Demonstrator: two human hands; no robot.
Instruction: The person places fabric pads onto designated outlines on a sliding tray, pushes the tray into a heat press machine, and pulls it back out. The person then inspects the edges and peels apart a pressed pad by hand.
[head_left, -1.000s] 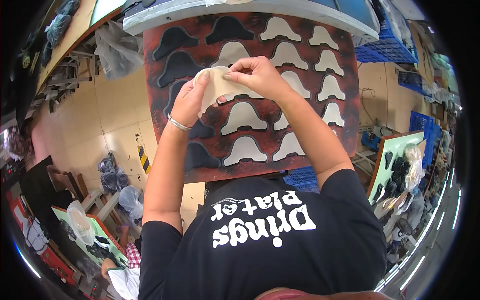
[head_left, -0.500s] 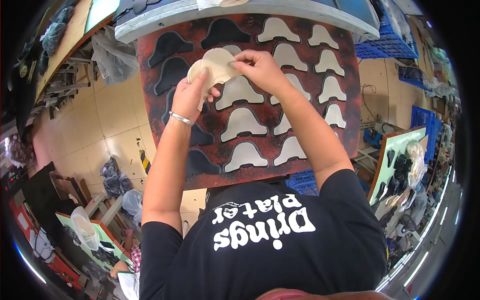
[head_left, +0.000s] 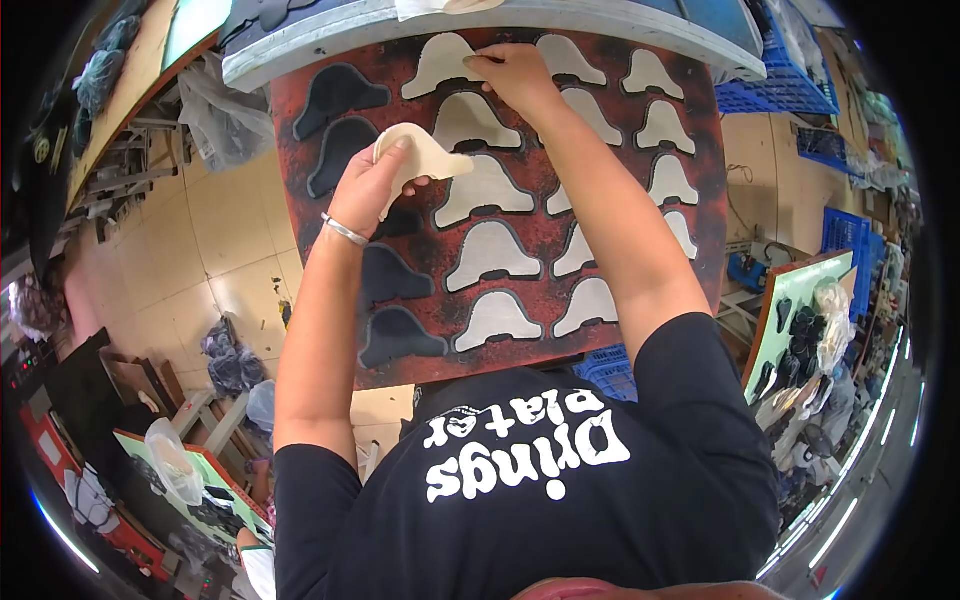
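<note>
My left hand (head_left: 362, 192) is closed around a small stack of cream curved pieces (head_left: 428, 158), thumb on top, held above the left part of the board. At the far end of the second column, my right hand (head_left: 518, 78) pinches the right side of a cream piece (head_left: 438, 68) that lies over a black backing piece. Cream pieces lie on black ones in several rows, such as the cream-topped piece (head_left: 487, 185) in the middle. Bare black pieces (head_left: 342, 96) form the left column, partly hidden by my left hand and forearm.
Everything lies on a red-and-black stained board (head_left: 708, 135). A grey metal edge (head_left: 480, 28) runs along its far side. Blue plastic crates (head_left: 785, 95) stand at the far right. Another green-topped table (head_left: 785, 320) holds dark parts at the right. A person's sleeve shows at lower left.
My right hand has moved away from the stack to the far end of the second column. A cream piece now covers the black piece there. My left hand has lowered slightly.
</note>
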